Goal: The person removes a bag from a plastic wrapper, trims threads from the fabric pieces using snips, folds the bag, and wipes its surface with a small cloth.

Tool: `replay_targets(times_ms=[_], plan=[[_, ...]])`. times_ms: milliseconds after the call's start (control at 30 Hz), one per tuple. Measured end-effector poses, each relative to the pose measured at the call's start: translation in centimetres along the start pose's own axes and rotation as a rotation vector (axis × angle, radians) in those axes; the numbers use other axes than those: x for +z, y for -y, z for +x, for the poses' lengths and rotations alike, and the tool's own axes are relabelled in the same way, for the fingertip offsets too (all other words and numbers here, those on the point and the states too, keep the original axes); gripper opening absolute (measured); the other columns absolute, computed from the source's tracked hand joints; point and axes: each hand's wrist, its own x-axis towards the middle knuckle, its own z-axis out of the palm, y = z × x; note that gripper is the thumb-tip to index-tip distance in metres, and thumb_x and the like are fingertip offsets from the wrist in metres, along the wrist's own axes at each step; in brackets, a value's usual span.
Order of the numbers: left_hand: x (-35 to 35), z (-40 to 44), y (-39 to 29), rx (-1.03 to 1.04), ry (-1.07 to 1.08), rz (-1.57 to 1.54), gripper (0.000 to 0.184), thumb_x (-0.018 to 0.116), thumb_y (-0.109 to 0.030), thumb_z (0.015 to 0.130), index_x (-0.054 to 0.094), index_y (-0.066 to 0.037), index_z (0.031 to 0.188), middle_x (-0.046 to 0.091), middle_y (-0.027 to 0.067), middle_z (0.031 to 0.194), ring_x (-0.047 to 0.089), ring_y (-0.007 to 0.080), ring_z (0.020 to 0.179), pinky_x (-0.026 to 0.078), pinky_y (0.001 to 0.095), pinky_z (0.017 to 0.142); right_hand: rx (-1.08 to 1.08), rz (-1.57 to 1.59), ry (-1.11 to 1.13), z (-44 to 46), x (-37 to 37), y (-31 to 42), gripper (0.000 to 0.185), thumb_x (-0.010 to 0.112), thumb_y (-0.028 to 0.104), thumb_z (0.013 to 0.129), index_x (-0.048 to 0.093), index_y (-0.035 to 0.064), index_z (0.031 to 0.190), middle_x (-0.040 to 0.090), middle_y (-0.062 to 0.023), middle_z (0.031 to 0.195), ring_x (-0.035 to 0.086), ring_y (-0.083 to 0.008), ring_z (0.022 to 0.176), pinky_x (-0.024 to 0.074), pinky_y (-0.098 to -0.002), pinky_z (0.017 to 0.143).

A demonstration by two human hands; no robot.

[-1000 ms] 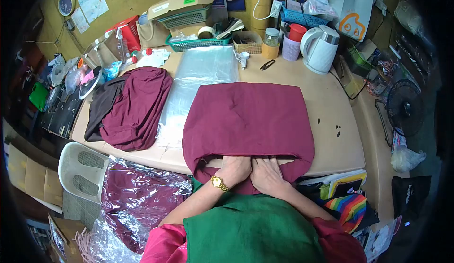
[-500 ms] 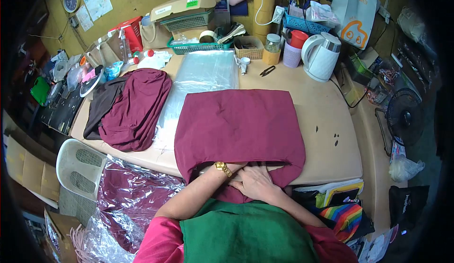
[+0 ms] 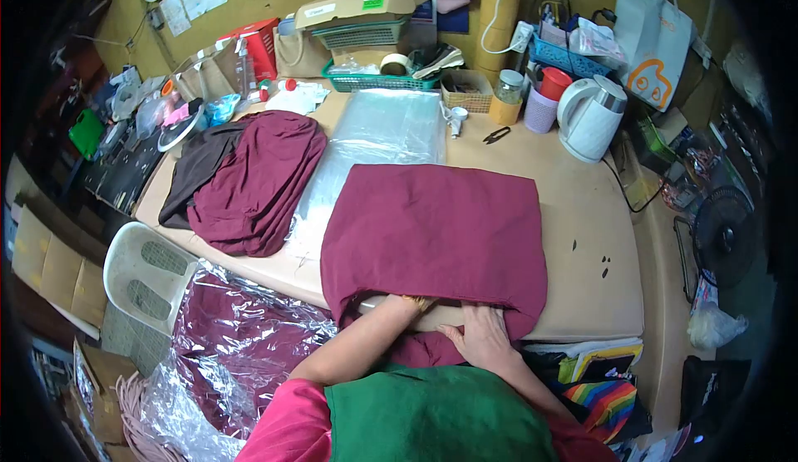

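A maroon cloth piece [image 3: 436, 233] lies spread on the padded beige table, its open edge facing my body. My left arm reaches into that opening up to the gold watch, so my left hand is hidden under the fabric. At the right part of the opening is my right hand [image 3: 484, 339], its thumb apart and its fingertips covered by the cloth edge. A fold of maroon cloth hangs below the table edge, between my arms. Beside the piece lie clear plastic sheets [image 3: 386, 130], and further left a heap of maroon and dark cloth [image 3: 258, 184].
Black snips [image 3: 497, 135], a white kettle [image 3: 592, 119], a jar and baskets stand along the back. A white chair [image 3: 141, 275] and plastic-wrapped maroon cloth [image 3: 237, 346] are at the lower left. A black fan [image 3: 726, 233] stands at the right.
My left hand has gone deeper into the opening, out of sight. My right hand has moved apart from it toward the right. The whole view has shifted a little.
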Motion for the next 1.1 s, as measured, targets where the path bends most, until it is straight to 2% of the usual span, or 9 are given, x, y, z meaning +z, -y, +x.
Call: replay_targets(times_ms=[500,667,767,833,867,900,1000,1067,1100], plan=[[-1.0,4.2,2.0,-0.063,0.141,0.102,0.030,0.054,-0.018,0.090,0.063,-0.003,0.115,0.066,0.0196,0.111,0.063,0.0347,0.103,0.049,0.0446,0.089,-0.028,-0.064,0.026,0.7,-0.8,0.0,0.076,0.069,0.050,0.082,0.045,0.0005,0.135,0.050,-0.0222,0.124,0.049,-0.0389,0.112,0.0360,-0.0515,0.094],[-3.9,-2.8,-2.4,0.217,0.278,0.316,0.028,0.054,-0.016,0.090,0.064,-0.002,0.113,0.067,0.0202,0.107,0.065,0.0351,0.100,0.051,0.0449,0.086,-0.066,-0.054,-0.028,0.4,0.5,-1.7,0.076,0.074,0.047,0.080,0.047,0.0010,0.133,0.052,-0.0225,0.120,0.049,-0.0405,0.113,0.0366,-0.0532,0.093],[-6.8,-6.1,-6.5,0.099,0.114,-0.085,0.024,0.061,-0.021,0.088,0.065,0.000,0.100,0.066,0.0212,0.085,0.065,0.0367,0.075,0.051,0.0443,0.065,-0.076,0.044,0.062,0.7,0.4,-2.1,0.069,0.076,0.041,0.078,0.050,-0.0004,0.127,0.055,-0.0250,0.113,0.052,-0.0429,0.106,0.0397,-0.0536,0.090],[-7.6,-7.3,-5.3,0.007,0.043,-0.008,0.021,0.062,-0.019,0.087,0.064,0.000,0.095,0.064,0.0228,0.077,0.063,0.0400,0.066,0.049,0.0465,0.059,-0.120,0.111,0.001,1.3,-0.9,-1.7,0.060,0.076,0.036,0.078,0.054,-0.0021,0.118,0.057,-0.0267,0.105,0.055,-0.0453,0.097,0.0429,-0.0528,0.084],[-7.6,-7.5,-3.1,-0.157,0.116,0.109,0.021,0.061,-0.022,0.089,0.063,-0.001,0.092,0.064,0.0224,0.078,0.065,0.0387,0.070,0.049,0.0470,0.060,0.157,0.095,0.325,2.0,-3.2,-1.5,0.053,0.075,0.036,0.078,0.058,-0.0038,0.108,0.060,-0.0281,0.101,0.057,-0.0460,0.095,0.0451,-0.0505,0.083],[-8.1,-7.8,-0.7,-0.292,0.427,0.231,0.021,0.060,-0.023,0.091,0.062,-0.001,0.091,0.064,0.0207,0.078,0.065,0.0394,0.072,0.049,0.0490,0.062,0.183,0.040,0.090,1.4,-4.0,-1.8,0.046,0.075,0.032,0.080,0.061,-0.0059,0.103,0.061,-0.0299,0.107,0.058,-0.0453,0.103,0.0467,-0.0476,0.086],[-13.6,-7.8,-2.7,0.089,0.538,-0.265,0.031,0.061,-0.024,0.093,0.066,0.001,0.111,0.069,0.0209,0.100,0.067,0.0331,0.097,0.053,0.0409,0.085,0.004,0.009,-0.131,1.8,-5.3,-2.4,0.037,0.072,0.025,0.084,0.062,-0.0086,0.097,0.061,-0.0311,0.110,0.061,-0.0437,0.102,0.0492,-0.0452,0.085],[-18.7,-6.6,-4.5,0.209,0.739,-0.686,0.036,0.064,-0.019,0.094,0.063,-0.003,0.126,0.066,0.0185,0.120,0.063,0.0288,0.113,0.048,0.0365,0.097,-0.490,0.563,0.152,2.1,-7.8,-1.7,0.025,0.069,0.016,0.087,0.060,-0.0075,0.091,0.066,-0.0263,0.104,0.065,-0.0359,0.090,0.0517,-0.0411,0.078],[-19.4,-6.6,-2.6,0.188,0.570,-0.849,0.032,0.067,-0.014,0.091,0.066,-0.002,0.120,0.069,0.0137,0.117,0.066,0.0235,0.108,0.050,0.0353,0.093,-0.479,0.558,0.142,2.1,-9.2,-2.1,0.025,0.069,0.016,0.087,0.060,-0.0075,0.091,0.066,-0.0263,0.104,0.065,-0.0359,0.090,0.0517,-0.0411,0.078]])
